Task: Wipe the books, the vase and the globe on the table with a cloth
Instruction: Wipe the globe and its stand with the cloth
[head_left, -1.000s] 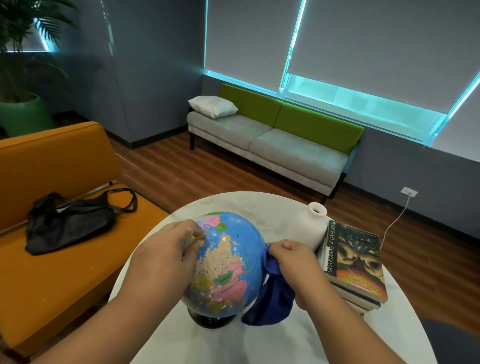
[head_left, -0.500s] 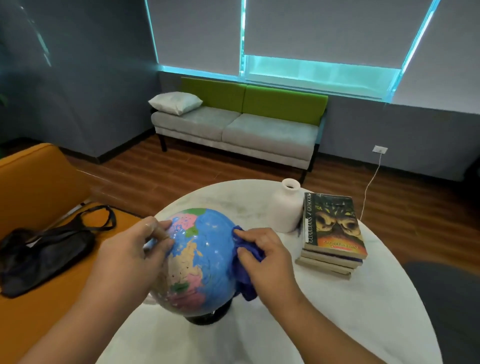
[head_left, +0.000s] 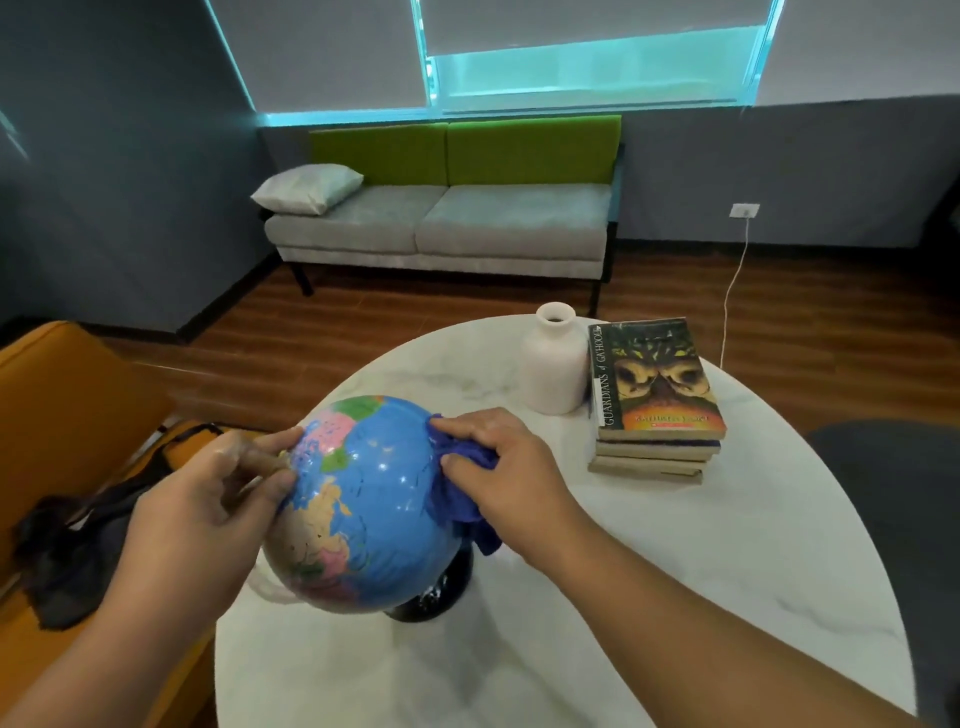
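Cool cyan daylight from the window strip (head_left: 587, 73) beneath lowered blinds is the room's main light, leaving the grey walls dim. Small white highlights glint on the glossy globe (head_left: 374, 493) and its black base (head_left: 431, 597). The pale table (head_left: 675, 571) is evenly lit, with only soft, faint shadows beneath the globe and beside the books (head_left: 654, 395), whose spine lettering is legible. The fingers of the left hand (head_left: 208, 499) are smeared by motion blur. Wide-angle distortion bows the blinds and wall lines toward the frame edges, where detail softens.
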